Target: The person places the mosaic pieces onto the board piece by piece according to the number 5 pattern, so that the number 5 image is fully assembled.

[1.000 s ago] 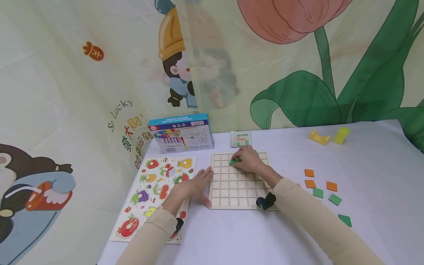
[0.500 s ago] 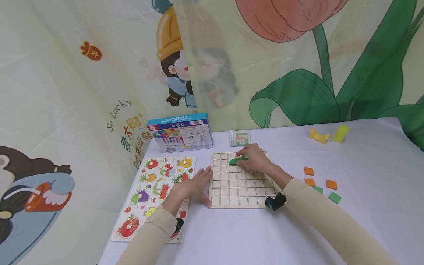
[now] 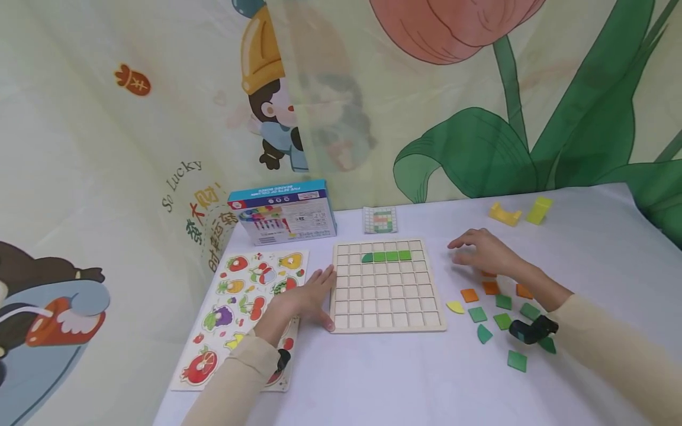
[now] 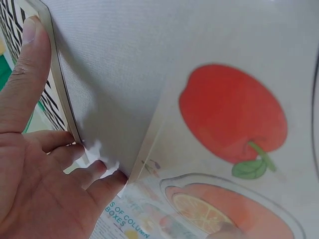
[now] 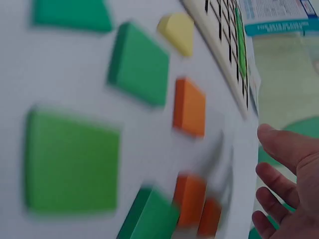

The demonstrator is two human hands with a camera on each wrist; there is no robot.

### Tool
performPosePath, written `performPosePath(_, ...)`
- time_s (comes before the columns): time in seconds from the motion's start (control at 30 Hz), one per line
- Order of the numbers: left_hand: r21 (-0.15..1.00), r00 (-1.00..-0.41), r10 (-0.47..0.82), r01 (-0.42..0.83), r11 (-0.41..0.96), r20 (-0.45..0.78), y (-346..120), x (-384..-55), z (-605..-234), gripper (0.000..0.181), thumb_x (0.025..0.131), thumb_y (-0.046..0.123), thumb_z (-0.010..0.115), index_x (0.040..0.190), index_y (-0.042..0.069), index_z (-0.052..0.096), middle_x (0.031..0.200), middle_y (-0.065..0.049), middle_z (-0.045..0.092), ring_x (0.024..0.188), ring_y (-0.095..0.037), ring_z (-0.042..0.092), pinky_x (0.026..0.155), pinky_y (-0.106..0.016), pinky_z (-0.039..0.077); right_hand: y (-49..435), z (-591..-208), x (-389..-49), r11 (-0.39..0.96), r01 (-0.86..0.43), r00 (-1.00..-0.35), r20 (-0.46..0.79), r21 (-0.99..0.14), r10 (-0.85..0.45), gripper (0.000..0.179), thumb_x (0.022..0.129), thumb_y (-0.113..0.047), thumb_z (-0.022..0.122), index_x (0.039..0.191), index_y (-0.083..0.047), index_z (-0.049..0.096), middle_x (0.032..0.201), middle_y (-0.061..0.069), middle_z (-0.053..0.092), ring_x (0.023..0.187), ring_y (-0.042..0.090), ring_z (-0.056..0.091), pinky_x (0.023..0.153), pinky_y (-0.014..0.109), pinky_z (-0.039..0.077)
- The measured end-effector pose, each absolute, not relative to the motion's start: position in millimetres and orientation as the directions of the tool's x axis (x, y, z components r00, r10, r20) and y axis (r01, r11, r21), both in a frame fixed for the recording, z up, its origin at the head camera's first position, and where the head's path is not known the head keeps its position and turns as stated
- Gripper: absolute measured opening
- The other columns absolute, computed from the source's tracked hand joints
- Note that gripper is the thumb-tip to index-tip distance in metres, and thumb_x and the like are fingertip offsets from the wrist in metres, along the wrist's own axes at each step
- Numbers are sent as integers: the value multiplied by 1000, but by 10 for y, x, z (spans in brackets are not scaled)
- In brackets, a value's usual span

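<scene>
A wooden grid board [image 3: 388, 296] lies on the table; one row near its far side holds a rounded dark green tile [image 3: 367, 258] and several light green square tiles [image 3: 392, 256]. My left hand [image 3: 306, 302] rests at the board's left edge, thumb and fingertips touching the frame, as the left wrist view shows too. My right hand [image 3: 487, 254] hovers right of the board with nothing in its loosely bent fingers. Below it lie orange square tiles [image 3: 469, 295], green square tiles [image 3: 517, 360] and a yellow rounded tile [image 3: 455, 307]. In the right wrist view the thumb [image 5: 281, 144] stands apart from the fingers.
A fruit picture board [image 3: 213, 337] lies left, partly under my left forearm. Behind stand a blue and white box [image 3: 285, 216] and a small patterned card [image 3: 380, 220]. Yellow blocks [image 3: 505, 215] sit at the far right, before a printed curtain [image 3: 330, 118].
My right hand has left the board and moved right, over the loose tiles. The green row it was covering now shows. My left hand stays at the board's edge.
</scene>
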State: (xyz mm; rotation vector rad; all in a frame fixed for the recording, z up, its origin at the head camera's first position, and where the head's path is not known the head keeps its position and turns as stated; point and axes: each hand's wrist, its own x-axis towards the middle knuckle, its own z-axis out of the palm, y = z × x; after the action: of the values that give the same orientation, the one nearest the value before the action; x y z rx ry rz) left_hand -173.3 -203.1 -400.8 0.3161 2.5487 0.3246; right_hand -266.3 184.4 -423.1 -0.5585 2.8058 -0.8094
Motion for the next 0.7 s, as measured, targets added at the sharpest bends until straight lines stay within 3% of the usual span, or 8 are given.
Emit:
performPosePath(0.3, 294, -823, 291, 159, 943, -488, -2048, -1725, -4005, 114, 71, 35, 84, 157, 12, 12, 165, -2, -3, 153, -28, -2, 122, -48, 19, 2367, -4259, -2501, 805, -225, -924, -141, -549, -354, 43, 88, -33, 69, 123, -8, 64, 130, 25, 52, 118, 43, 43, 94, 62, 45)
performPosePath(0.7, 281, -822, 310, 191, 941, -477, -2050, -1748, -4028, 113, 72, 36, 84, 156, 10, 13, 165, -5, -1, 153, -29, 0, 121, -49, 19, 2537, -4453, -2423, 812, -254, -929, -102, -525, -356, 39, 85, -28, 73, 118, -8, 68, 124, 25, 53, 115, 45, 43, 94, 65, 43)
